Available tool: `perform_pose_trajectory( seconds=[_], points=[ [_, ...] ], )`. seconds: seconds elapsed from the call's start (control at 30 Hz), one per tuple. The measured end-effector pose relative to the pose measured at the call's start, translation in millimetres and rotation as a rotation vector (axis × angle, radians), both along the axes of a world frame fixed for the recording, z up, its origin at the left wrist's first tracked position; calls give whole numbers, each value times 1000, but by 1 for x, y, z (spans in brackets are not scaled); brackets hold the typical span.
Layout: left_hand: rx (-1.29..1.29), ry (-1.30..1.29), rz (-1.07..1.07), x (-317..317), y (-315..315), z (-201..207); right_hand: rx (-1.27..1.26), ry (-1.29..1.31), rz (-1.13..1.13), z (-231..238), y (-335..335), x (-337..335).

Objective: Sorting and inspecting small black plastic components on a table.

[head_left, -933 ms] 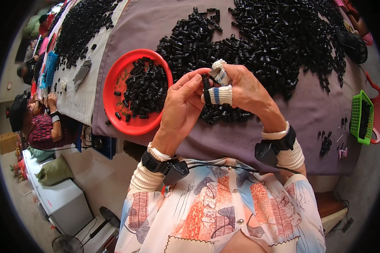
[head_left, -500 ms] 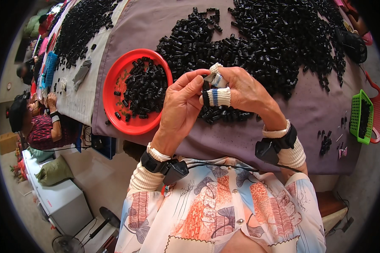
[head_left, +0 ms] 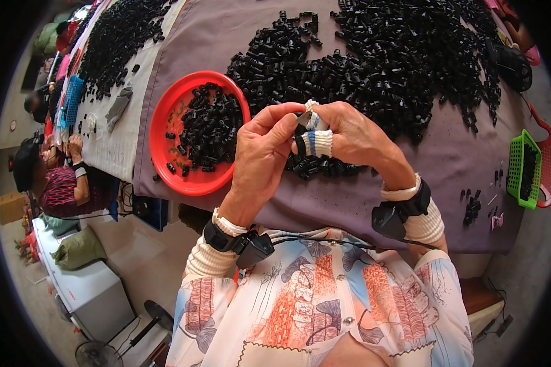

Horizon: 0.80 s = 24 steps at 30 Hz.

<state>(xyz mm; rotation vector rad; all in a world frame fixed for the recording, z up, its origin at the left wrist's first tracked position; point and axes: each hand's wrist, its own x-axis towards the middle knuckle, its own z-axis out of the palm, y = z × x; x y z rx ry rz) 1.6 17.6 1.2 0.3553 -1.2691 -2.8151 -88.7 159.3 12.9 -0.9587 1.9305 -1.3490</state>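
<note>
My left hand (head_left: 264,156) is closed, thumb and forefinger pinched together at a small black plastic part (head_left: 298,131). Facing it, my right hand (head_left: 356,136) is closed too, with white, blue-striped knit covers (head_left: 316,142) on its thumb and forefinger. A small grey, pointed, blade-like piece (head_left: 303,118) shows between the fingertips of both hands, at the right forefinger. The fingers hide most of the black part. Just left of my left hand is a red round tray (head_left: 159,150) with a heap of black plastic parts (head_left: 211,125) in it.
A large pile of similar black parts (head_left: 373,79) covers the far side of the purple-grey tablecloth (head_left: 324,205). A green basket (head_left: 516,165) stands at the right edge, near a few loose parts (head_left: 472,207). Another person (head_left: 61,177) sits at the left table.
Both hands have shifted slightly and my left hand has tilted a little. The grey pointed piece shows more plainly between the fingertips, and the black part shows less.
</note>
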Motion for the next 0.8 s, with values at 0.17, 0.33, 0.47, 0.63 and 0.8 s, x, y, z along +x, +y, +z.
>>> perform_pose_trajectory(
  seconds=[0.17,0.33,0.47,0.63,0.8],
  points=[
    [61,-50,3,1,0,1,-3,14,-20,5,0,5],
    [227,-29,-61,-1,-4,-1,-95,-135,-117,4,2,5],
    [280,-31,-32,-1,0,-2,-64,-190,-150,8,2,4],
    [284,-38,-20,0,0,-2,-90,-159,-158,9,3,3],
    [158,66,2,3,-5,-8,-49,-129,-209,9,8,-1]
  ],
)
